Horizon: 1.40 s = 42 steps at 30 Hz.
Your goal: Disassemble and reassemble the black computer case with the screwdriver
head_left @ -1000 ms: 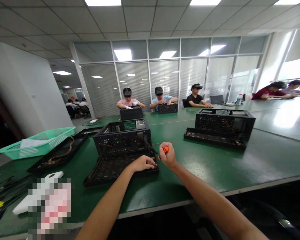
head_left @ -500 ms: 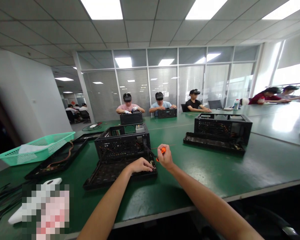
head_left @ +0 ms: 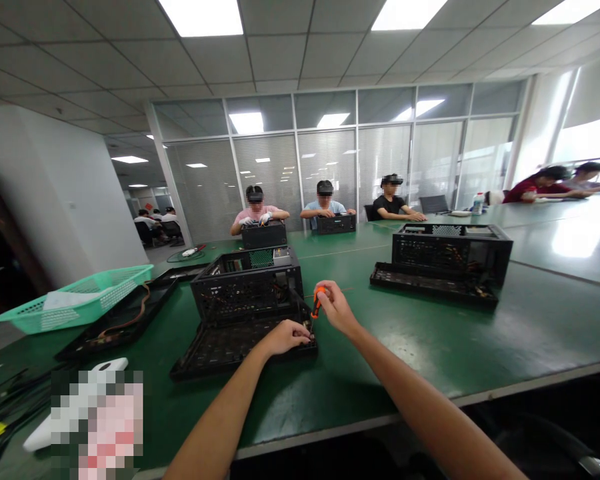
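My right hand is closed around an orange-and-black screwdriver, held steeply with its blade pointing down at the right end of a black front panel. Fingers of my left hand are pinched together at that same end, beside the screwdriver's tip. What they hold there is too small to make out. The panel lies flat on the green table, against the near side of an open black computer case. Dark cables run from the case down toward the panel's right end.
To the right stands another open computer case with its panel in front. On the left are a green basket, another black panel, black cables and a white object. Several people sit across the table.
The screwdriver has tilted more upright, and its tip now points down at the panel's end. My right hand has shifted slightly; my left hand stays at the panel. The view has moved a little.
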### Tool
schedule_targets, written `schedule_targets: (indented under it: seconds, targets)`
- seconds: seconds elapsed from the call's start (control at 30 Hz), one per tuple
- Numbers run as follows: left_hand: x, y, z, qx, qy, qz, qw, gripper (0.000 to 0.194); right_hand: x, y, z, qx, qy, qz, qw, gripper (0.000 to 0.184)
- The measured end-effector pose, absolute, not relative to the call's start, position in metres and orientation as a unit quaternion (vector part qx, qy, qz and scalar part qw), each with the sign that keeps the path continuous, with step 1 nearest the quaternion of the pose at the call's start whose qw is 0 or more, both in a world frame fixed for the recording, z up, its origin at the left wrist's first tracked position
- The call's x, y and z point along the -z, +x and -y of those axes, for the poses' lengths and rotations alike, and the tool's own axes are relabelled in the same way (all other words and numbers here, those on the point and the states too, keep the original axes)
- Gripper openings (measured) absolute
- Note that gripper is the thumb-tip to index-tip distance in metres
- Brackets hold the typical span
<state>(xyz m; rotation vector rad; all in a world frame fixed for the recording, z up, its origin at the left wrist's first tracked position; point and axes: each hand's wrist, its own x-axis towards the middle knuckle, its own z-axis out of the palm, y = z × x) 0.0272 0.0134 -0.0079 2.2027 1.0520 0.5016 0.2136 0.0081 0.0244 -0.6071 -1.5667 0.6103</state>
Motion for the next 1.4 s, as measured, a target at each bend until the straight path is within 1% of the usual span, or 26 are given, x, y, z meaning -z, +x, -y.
schedule_targets:
  seconds: [0.07,0.23,0.33,0.4,0.6,0.67,0.73,0.83,0.93,1.07,1.27,1.4]
  targets:
    - [0.007,0.028,-0.012,-0.191,0.834,-0.402,0.326,0.027,-0.027,0.214,-0.007,-0.294,-0.259,0.678,0.621,0.031]
    - [0.007,0.028,-0.012,-0.205,0.828,-0.391,0.346,0.027,-0.032,0.218,-0.005,-0.313,-0.259,0.672,0.619,0.032]
    - [0.009,0.028,-0.012,-0.212,0.824,-0.391,0.352,0.027,-0.031,0.216,-0.006,-0.325,-0.258,0.633,0.653,0.028]
    - [0.010,0.028,-0.013,-0.214,0.823,-0.391,0.351,0.027,-0.030,0.215,-0.007,-0.323,-0.251,0.618,0.671,0.028]
    - [0.010,0.027,-0.012,-0.205,0.835,-0.394,0.324,0.028,-0.031,0.216,-0.005,-0.336,-0.272,0.664,0.610,0.032]
    - [0.008,0.026,-0.011,-0.201,0.842,-0.388,0.317,0.029,-0.030,0.216,-0.007,-0.334,-0.271,0.653,0.624,0.030]
    - [0.006,0.026,-0.009,-0.199,0.847,-0.384,0.309,0.029,-0.029,0.216,-0.010,-0.322,-0.261,0.631,0.656,0.028]
    - [0.005,0.027,-0.008,-0.195,0.851,-0.388,0.295,0.029,-0.027,0.215,-0.014,-0.307,-0.246,0.608,0.690,0.028]
    - [0.006,0.027,-0.008,-0.191,0.853,-0.392,0.287,0.028,-0.026,0.216,-0.013,-0.323,-0.264,0.621,0.663,0.027]
    - [0.008,0.027,-0.009,-0.194,0.852,-0.391,0.289,0.028,-0.026,0.216,-0.010,-0.333,-0.285,0.649,0.621,0.030]
    - [0.011,0.025,-0.012,-0.198,0.847,-0.403,0.285,0.029,-0.023,0.212,-0.012,-0.311,-0.261,0.619,0.672,0.028]
    - [0.013,0.025,-0.013,-0.200,0.846,-0.396,0.296,0.028,-0.020,0.213,-0.015,-0.265,-0.267,0.617,0.692,0.026]
